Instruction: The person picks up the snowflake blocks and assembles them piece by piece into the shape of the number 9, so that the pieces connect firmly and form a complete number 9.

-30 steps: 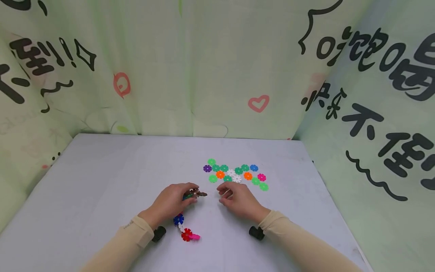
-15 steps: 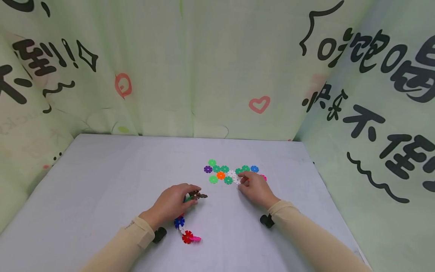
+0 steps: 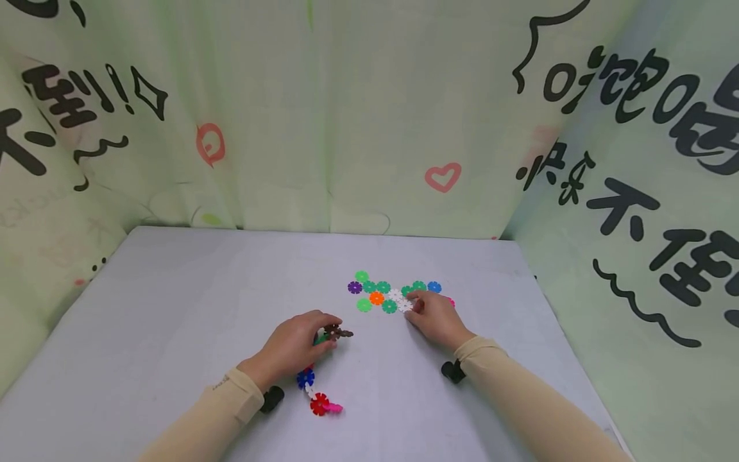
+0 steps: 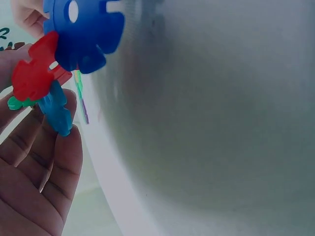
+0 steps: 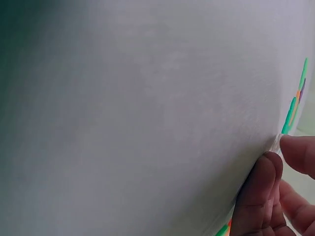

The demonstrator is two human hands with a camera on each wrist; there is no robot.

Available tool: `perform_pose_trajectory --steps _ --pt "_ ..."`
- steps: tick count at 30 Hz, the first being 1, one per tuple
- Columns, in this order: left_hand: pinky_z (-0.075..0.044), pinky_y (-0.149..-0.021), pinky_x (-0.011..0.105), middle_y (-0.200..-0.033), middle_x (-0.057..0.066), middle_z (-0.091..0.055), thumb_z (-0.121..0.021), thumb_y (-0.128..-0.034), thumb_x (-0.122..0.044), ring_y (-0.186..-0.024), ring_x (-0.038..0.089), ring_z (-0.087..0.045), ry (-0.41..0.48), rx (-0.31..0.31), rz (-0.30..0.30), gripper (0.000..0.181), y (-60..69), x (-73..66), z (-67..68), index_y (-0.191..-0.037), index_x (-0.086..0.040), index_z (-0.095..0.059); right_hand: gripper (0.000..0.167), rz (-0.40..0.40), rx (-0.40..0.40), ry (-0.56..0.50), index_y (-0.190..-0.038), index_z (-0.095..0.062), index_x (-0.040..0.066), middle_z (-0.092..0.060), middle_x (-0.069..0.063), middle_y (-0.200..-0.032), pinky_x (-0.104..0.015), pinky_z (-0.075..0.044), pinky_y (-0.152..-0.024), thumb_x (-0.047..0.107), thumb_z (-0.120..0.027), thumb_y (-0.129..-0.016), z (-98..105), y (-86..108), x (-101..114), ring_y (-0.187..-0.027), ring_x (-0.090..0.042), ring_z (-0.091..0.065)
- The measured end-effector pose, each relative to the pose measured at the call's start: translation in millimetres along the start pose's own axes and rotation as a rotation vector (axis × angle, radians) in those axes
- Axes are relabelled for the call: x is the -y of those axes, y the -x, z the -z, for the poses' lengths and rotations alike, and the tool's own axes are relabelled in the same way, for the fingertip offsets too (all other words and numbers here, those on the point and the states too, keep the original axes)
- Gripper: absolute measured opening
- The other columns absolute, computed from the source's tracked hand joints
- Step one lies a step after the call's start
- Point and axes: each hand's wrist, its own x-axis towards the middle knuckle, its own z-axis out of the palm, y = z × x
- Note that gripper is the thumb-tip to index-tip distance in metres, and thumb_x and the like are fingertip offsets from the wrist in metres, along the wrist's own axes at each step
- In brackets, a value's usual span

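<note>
My left hand (image 3: 293, 343) holds one end of a chain of interlocking plastic snowflake discs; a brown disc (image 3: 333, 331) shows at its fingertips. The chain (image 3: 306, 378) hangs down toward the table, past blue, white and red discs to a pink disc (image 3: 333, 407). Up close in the left wrist view, a dark blue disc (image 4: 88, 39), a red disc (image 4: 34, 73) and a light blue disc (image 4: 56, 115) join near the fingers. My right hand (image 3: 440, 319) is low over the loose discs, thumb and fingers pinching the edge of a white disc (image 3: 405, 306).
Loose flat discs lie spread around the right hand: a purple disc (image 3: 355, 287), an orange disc (image 3: 376, 298), several green ones and a blue disc (image 3: 434, 287). The right hand covers some. A printed curtain (image 3: 358, 128) stands behind the white table (image 3: 202, 289).
My right hand has moved right and forward from beside the left hand to the white discs, where it now stays. The left hand keeps its hold on the chain, almost still.
</note>
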Motion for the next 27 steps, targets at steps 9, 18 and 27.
perform_pose_trajectory --steps 9,18,27 --pt "-0.054 -0.08 0.034 -0.108 -0.007 -0.065 -0.076 -0.0902 -0.023 -0.092 0.011 -0.063 -0.014 -0.022 -0.05 0.035 -0.5 1.1 -0.3 -0.125 -0.02 -0.07 0.032 -0.023 0.002 0.023 -0.119 -0.066 0.006 -0.057 -0.002 -0.085 -0.033 -0.048 -0.071 0.018 -0.074 -0.091 0.6 -1.8 1.1 -0.078 -0.02 -0.053" --pt "-0.054 -0.08 0.033 -0.109 -0.008 -0.063 -0.076 -0.0898 -0.021 -0.091 0.009 -0.061 -0.008 -0.02 -0.045 0.031 -2.7 0.9 -1.2 -0.12 -0.018 -0.071 0.012 -0.031 0.013 -0.003 -0.096 -0.065 0.008 -0.058 -0.002 -0.083 -0.032 -0.047 -0.068 0.017 -0.072 -0.092 1.3 0.7 1.5 -0.077 -0.02 -0.053" --pt "-0.053 -0.082 0.033 -0.105 -0.01 -0.064 -0.077 -0.0893 -0.025 -0.091 0.008 -0.061 -0.009 -0.028 -0.034 0.023 -3.2 0.0 -1.8 -0.112 -0.021 -0.074 0.005 0.102 0.097 -0.189 -0.093 -0.069 0.013 -0.063 0.003 -0.083 -0.029 -0.052 -0.063 0.014 -0.073 -0.092 -6.5 21.7 35.6 -0.069 -0.015 -0.06"
